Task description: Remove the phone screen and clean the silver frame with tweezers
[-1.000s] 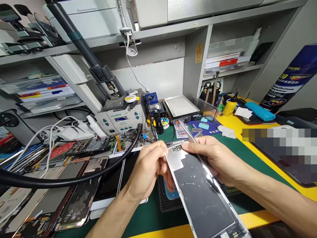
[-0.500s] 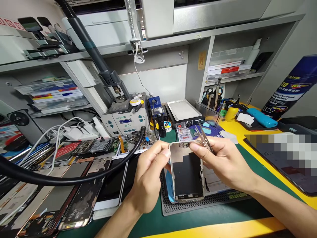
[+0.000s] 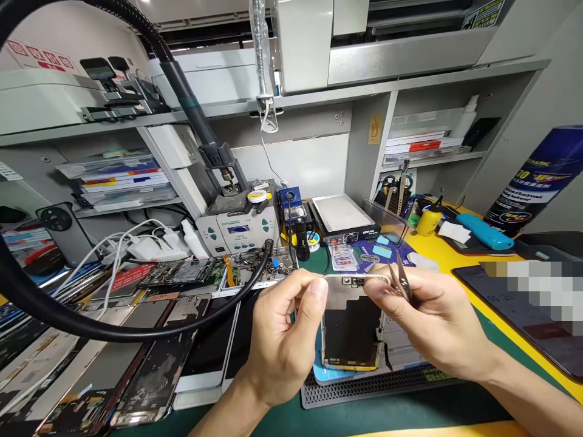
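A phone screen assembly (image 3: 350,331) with a dark back and thin metal edge is held upright by its top corners. My left hand (image 3: 291,334) pinches its upper left corner between thumb and fingers. At the upper right corner, my right hand (image 3: 423,315) grips the assembly and also holds metal tweezers (image 3: 401,280), whose tips point up. Behind the assembly lies a blue-edged phone piece (image 3: 334,377) on a grey perforated mat (image 3: 378,388). The fingertips behind the assembly are hidden.
Several taken-apart phones (image 3: 155,358) cover the left side, with a black hose (image 3: 136,335) curving over them. Behind stand a soldering station (image 3: 241,227) and a flat heating plate (image 3: 341,215). A large phone (image 3: 523,309) lies at the right, near a yellow bottle (image 3: 429,220).
The camera view has shifted, so the background sits lower and farther right. The assembly's lower end now tilts away from me and looks shorter. Both hands keep their hold, and the tweezers have turned.
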Available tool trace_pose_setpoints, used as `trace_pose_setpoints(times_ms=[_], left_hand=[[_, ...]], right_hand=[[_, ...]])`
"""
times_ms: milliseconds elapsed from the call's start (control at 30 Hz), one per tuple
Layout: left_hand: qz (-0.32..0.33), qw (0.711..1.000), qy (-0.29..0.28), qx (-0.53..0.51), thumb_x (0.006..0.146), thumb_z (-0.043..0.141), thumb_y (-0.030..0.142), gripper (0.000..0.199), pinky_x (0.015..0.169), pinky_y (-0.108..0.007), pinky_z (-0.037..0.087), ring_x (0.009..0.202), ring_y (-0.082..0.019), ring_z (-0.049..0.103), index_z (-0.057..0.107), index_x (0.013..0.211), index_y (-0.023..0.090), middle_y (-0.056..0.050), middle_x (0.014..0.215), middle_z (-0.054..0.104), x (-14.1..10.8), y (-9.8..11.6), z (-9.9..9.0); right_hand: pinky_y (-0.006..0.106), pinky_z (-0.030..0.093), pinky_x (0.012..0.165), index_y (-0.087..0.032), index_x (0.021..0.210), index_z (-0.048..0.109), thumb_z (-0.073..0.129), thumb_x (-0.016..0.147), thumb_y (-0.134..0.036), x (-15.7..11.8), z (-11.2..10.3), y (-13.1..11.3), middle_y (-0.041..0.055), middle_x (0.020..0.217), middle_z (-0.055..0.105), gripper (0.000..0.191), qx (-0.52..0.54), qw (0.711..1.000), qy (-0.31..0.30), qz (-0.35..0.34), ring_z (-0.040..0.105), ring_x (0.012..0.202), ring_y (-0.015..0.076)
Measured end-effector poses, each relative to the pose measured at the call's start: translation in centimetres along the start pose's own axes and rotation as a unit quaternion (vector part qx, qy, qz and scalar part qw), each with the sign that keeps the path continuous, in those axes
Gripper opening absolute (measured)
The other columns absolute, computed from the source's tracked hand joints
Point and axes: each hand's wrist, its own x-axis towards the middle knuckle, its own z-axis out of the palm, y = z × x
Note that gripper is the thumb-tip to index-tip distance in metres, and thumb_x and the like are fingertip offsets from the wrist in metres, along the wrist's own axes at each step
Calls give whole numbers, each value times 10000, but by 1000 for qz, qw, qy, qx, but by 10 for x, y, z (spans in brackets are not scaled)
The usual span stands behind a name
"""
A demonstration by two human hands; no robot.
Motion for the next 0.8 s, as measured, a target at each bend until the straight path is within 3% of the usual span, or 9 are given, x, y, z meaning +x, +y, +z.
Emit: trace_pose_setpoints(times_ms=[233, 433, 633, 800], left_hand=[[-1, 1000, 15, -24, 973, 547, 363, 311, 631, -277, 347, 665, -141, 474, 621, 726, 189, -5, 712, 577, -2, 4, 2], [-26, 996, -11, -87, 953, 583, 396, 297, 660, -282, 379, 625, -140, 429, 620, 739, 194, 21, 634, 464, -1, 5, 2], [26, 998, 0, -53, 955, 607, 282, 187, 621, -233, 383, 674, -115, 471, 663, 804, 188, 11, 744, 571, -1, 6, 7], [41, 999, -4, -30, 980, 583, 267, 174, 599, -186, 390, 648, -86, 462, 665, 844, 197, 34, 746, 557, -3, 2, 6]], right_hand=[[232, 332, 546, -213, 713, 429, 541, 1009, -186, 1, -2, -3, -52, 641, 416, 317, -1, 998, 7, -57, 368, 581, 99], [236, 339, 558, -213, 703, 419, 530, 1017, -216, 2, -1, -4, -48, 643, 412, 333, 9, 999, 1, -45, 365, 591, 107], [246, 359, 587, -211, 726, 466, 518, 1022, -233, 2, 1, -3, -39, 668, 440, 302, 34, 998, -17, -39, 396, 616, 114], [246, 301, 554, -201, 677, 414, 529, 1028, -293, 1, 3, -4, -50, 649, 353, 380, 74, 997, -19, 2, 315, 602, 104]])
